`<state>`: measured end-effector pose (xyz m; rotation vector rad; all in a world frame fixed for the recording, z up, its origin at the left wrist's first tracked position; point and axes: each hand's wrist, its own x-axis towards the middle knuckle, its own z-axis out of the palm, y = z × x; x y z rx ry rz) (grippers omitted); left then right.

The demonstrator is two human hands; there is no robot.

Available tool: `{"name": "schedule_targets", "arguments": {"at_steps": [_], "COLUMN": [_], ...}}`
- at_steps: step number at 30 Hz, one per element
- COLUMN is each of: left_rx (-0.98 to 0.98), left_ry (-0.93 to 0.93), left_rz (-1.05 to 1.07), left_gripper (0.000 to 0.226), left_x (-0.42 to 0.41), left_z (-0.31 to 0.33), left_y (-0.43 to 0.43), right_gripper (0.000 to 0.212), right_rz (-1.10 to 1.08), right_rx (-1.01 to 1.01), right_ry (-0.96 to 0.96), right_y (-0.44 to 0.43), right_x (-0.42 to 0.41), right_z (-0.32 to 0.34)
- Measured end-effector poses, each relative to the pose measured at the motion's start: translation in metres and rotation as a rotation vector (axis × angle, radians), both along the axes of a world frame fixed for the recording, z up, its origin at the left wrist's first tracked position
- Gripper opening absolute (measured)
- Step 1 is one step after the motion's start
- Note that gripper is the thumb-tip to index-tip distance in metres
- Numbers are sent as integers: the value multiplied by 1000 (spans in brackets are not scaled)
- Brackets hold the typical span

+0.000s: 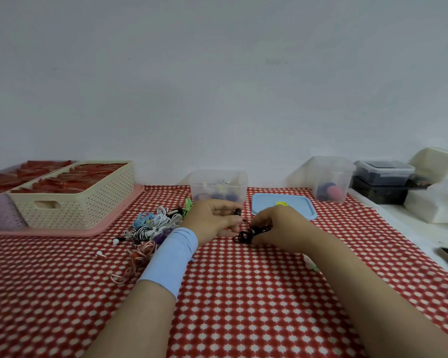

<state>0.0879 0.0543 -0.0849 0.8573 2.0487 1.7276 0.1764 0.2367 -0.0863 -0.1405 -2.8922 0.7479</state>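
A tangled black earphone cable (248, 232) lies between both hands on the red-and-white patterned tablecloth (243, 293). My left hand (212, 219), with a light blue wristband, pinches the cable's dark earbud end. My right hand (279, 228) grips the bunched part of the same cable. To the left sits a heap of coiled earphones (153, 226) in white, blue, green, striped and red-and-white.
A clear plastic box (219, 186) with small items stands behind my hands, beside its blue lid (282, 209). A cream basket (75, 195) on a pink tray holds red items at left. More clear and dark containers (383, 177) and white packets stand at right.
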Motion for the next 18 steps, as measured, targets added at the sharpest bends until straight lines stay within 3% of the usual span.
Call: {"name": "schedule_targets", "arguments": {"at_steps": [13,18], "left_rx": [-64,-142], "left_ry": [172,209], "left_rz": [145,189], "left_gripper": [27,23], "left_x": [-4,-19], "left_z": [0,10], "left_y": [2,2], "right_gripper": [33,20], "right_rz": [-57,-76], "right_rx": [-36,-39], "right_ry": [93,176], "right_y": [-4,-7], "right_x": [0,-11], "right_z": [3,20]}}
